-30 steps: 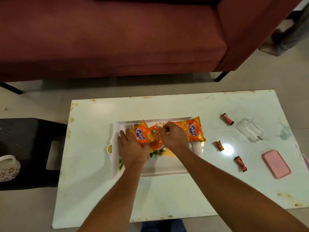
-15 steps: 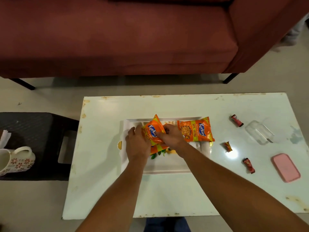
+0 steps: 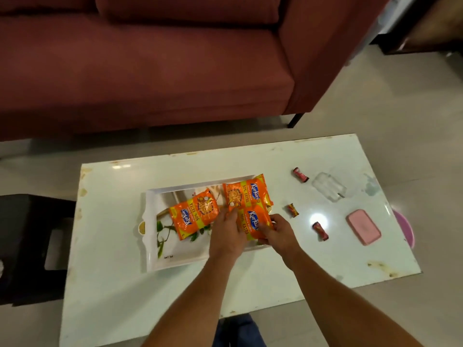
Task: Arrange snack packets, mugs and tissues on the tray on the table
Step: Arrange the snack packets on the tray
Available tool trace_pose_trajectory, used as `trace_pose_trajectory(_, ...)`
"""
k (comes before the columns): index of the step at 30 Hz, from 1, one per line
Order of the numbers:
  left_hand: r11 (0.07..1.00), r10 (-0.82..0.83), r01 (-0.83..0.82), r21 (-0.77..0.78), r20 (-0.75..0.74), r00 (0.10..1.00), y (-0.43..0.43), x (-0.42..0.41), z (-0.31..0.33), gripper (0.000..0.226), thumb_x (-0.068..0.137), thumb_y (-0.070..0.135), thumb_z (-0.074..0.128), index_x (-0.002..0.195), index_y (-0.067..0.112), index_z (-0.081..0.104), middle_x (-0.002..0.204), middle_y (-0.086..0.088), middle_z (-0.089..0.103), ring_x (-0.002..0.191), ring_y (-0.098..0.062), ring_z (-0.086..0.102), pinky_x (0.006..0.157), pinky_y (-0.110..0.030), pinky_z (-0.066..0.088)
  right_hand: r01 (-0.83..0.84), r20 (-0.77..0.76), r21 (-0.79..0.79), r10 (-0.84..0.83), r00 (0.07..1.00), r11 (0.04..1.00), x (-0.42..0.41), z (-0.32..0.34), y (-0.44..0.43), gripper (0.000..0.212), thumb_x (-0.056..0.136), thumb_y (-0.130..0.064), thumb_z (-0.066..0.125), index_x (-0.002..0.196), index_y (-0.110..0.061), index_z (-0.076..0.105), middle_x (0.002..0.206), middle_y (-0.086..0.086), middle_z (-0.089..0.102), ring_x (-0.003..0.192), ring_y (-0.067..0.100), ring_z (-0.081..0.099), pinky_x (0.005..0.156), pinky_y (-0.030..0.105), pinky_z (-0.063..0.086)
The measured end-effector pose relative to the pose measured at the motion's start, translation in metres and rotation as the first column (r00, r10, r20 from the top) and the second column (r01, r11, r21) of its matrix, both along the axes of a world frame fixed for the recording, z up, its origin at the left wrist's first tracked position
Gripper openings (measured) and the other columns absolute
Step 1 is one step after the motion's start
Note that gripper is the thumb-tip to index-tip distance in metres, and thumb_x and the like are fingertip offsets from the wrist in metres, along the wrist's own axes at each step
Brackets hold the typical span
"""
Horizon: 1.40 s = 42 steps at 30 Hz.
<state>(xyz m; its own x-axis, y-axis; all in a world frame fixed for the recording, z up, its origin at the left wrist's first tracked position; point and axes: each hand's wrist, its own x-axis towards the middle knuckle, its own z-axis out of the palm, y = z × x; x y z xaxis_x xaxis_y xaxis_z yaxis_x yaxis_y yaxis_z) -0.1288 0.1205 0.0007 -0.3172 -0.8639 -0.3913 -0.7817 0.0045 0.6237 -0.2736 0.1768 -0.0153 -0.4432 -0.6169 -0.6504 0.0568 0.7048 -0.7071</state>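
A white rectangular tray (image 3: 175,260) with a leaf print lies on the white table (image 3: 120,296). Three orange snack packets are on it. One packet (image 3: 194,214) lies free in the tray's middle. A second packet (image 3: 246,192) rests at the far right corner, overhanging the rim. The third packet (image 3: 253,222) sits at the right end, held from both sides: my left hand (image 3: 226,236) grips its left edge and my right hand (image 3: 279,232) grips its right edge. No mug or tissue shows on the table.
Three small wrapped candies (image 3: 300,174), (image 3: 293,210), (image 3: 320,230) lie right of the tray. Further right are a clear plastic lid (image 3: 329,186) and a pink box (image 3: 363,227). A black stool (image 3: 30,246) stands left of the table; a red sofa (image 3: 150,58) behind.
Both hands moved from the tray's left-middle to its right end with one packet. Another packet now lies released in the middle. The camera shifted, and the mug on the stool left the view.
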Motion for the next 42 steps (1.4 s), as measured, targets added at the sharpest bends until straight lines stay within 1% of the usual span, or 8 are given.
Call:
trace_pose_trajectory(6, 0.976, -0.132, 0.118, 0.182, 0.067, 0.989, 0.024, 0.000, -0.033, 0.057, 0.103, 0.027, 0.045, 0.157, 0.020, 0.027, 0.168, -0.001, 0.016, 0.144, -0.029, 0.039, 0.113, -0.044, 0.040, 0.028, 0.018, 0.018, -0.028, 0.999, 0.999, -0.002, -0.028, 0.017, 0.033, 0.094, -0.025, 0.070, 0.120, -0.007, 0.058, 0.115, 0.013, 0.069, 0.098, 0.029, 0.072, 0.079, 0.049, 0.063)
trace_pose_trajectory(12, 0.961, -0.148, 0.134, 0.242, 0.041, 0.988, 0.032, -0.008, -0.049, 0.061, 0.104, 0.021, 0.042, 0.160, 0.021, 0.017, 0.170, 0.005, 0.001, 0.149, -0.027, 0.030, 0.117, -0.039, 0.032, -0.007, -0.246, 0.063, 0.022, 0.969, 0.998, -0.016, -0.042, 0.018, 0.031, 0.093, -0.040, 0.067, 0.112, -0.016, 0.062, 0.103, 0.004, 0.073, 0.083, 0.022, 0.073, 0.077, 0.044, 0.062)
trace_pose_trajectory(16, 0.971, -0.110, 0.093, 0.221, 0.064, 0.992, 0.031, -0.015, -0.055, 0.061, 0.103, 0.021, 0.046, 0.159, 0.021, 0.022, 0.169, 0.002, 0.009, 0.149, -0.026, 0.031, 0.117, -0.038, 0.034, -0.084, -0.396, 0.142, 0.135, 0.908, 0.986, -0.020, -0.045, 0.017, 0.036, 0.093, -0.043, 0.065, 0.116, -0.015, 0.065, 0.107, 0.003, 0.073, 0.084, 0.017, 0.064, 0.065, 0.025, 0.046)
trace_pose_trajectory(20, 0.989, -0.028, 0.022, 0.147, 0.035, 0.999, 0.029, -0.010, -0.046, 0.050, 0.100, 0.020, 0.051, 0.149, 0.020, 0.041, 0.159, -0.002, 0.035, 0.141, -0.026, 0.043, 0.111, -0.041, 0.042, -0.012, -0.608, 0.050, 0.040, 0.793, 0.999, -0.014, -0.033, 0.020, 0.049, 0.090, -0.045, 0.063, 0.131, -0.018, 0.055, 0.124, 0.003, 0.058, 0.108, 0.019, 0.060, 0.076, 0.035, 0.052)
trace_pose_trajectory(23, 0.991, 0.120, -0.118, -0.060, 0.030, 0.992, 0.014, 0.013, -0.033, 0.040, 0.094, 0.012, 0.057, 0.134, 0.016, 0.057, 0.136, -0.006, 0.055, 0.126, -0.027, 0.052, 0.099, -0.042, 0.051, -0.125, -0.712, -0.097, 0.019, 0.702, 0.987, -0.001, -0.017, 0.003, 0.031, 0.093, -0.035, 0.058, 0.120, -0.020, 0.058, 0.117, 0.002, 0.059, 0.102, 0.019, 0.061, 0.071, 0.035, 0.053)
trace_pose_trajectory(27, 0.923, 0.361, -0.348, -0.168, 0.054, 0.931, -0.015, 0.063, -0.027, 0.043, 0.093, 0.008, 0.056, 0.136, 0.010, 0.057, 0.135, -0.015, 0.055, 0.125, -0.034, 0.051, 0.102, -0.046, 0.047, -0.380, -0.628, -0.132, 0.219, 0.747, 0.916, 0.034, -0.010, -0.044, 0.015, 0.095, -0.026, 0.060, 0.105, -0.017, 0.068, 0.099, 0.002, 0.071, 0.087, 0.022, 0.067, 0.066, 0.027, 0.047)
trace_pose_trajectory(31, 0.841, 0.540, -0.537, -0.065, 0.048, 0.840, -0.037, 0.096, -0.036, 0.038, 0.099, 0.015, 0.054, 0.136, 0.007, 0.055, 0.135, -0.019, 0.058, 0.127, -0.036, 0.052, 0.109, -0.048, 0.043, -0.505, -0.471, -0.008, 0.442, 0.764, 0.863, 0.075, -0.022, -0.085, 0.032, 0.095, -0.031, 0.063, 0.122, -0.014, 0.065, 0.117, 0.007, 0.072, 0.104, 0.027, 0.068, 0.086, 0.037, 0.056)
trace_pose_trajectory(42, 0.831, 0.534, -0.531, 0.164, 0.032, 0.845, -0.047, 0.113, -0.065, 0.042, 0.101, 0.014, 0.043, 0.141, 0.013, 0.055, 0.134, -0.014, 0.062, 0.123, -0.035, 0.057, 0.105, -0.051, 0.046, -0.439, -0.328, 0.175, 0.472, 0.818, 0.882, 0.094, -0.052, -0.097, 0.029, 0.091, -0.036, 0.067, 0.109, -0.014, 0.073, 0.107, 0.009, 0.074, 0.100, 0.030, 0.068, 0.084, 0.036, 0.054)
